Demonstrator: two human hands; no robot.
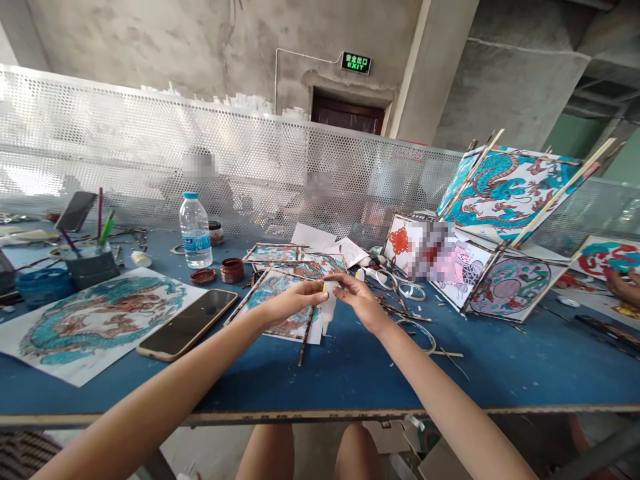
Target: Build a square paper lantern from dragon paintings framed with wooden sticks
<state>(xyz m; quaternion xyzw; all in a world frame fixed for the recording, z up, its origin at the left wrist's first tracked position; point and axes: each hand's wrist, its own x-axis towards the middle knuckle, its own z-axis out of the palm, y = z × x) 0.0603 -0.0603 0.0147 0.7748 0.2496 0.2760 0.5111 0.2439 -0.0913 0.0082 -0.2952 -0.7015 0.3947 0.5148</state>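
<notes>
Over the middle of the blue table, both hands meet at a small white squeeze bottle (328, 312), its narrow end pointing down. The fingers of my left hand (296, 301) are closed at its top, where a bit of yellow shows. My right hand (364, 305) pinches the same bottle from the other side. Just below and behind lies a stick-framed dragon picture (275, 313) in blue and brown, partly covered by my left hand. A thin dark stick (304, 343) rests across its near edge.
Left are a phone (193, 323), a loose dragon painting (100, 320), a water bottle (195, 233) and an open brown paint jar (232, 270). On the right, a picture-panelled lantern frame (510, 193) stands near scattered sticks and tape rolls (417, 333). Another person's hand (623, 285) is at far right.
</notes>
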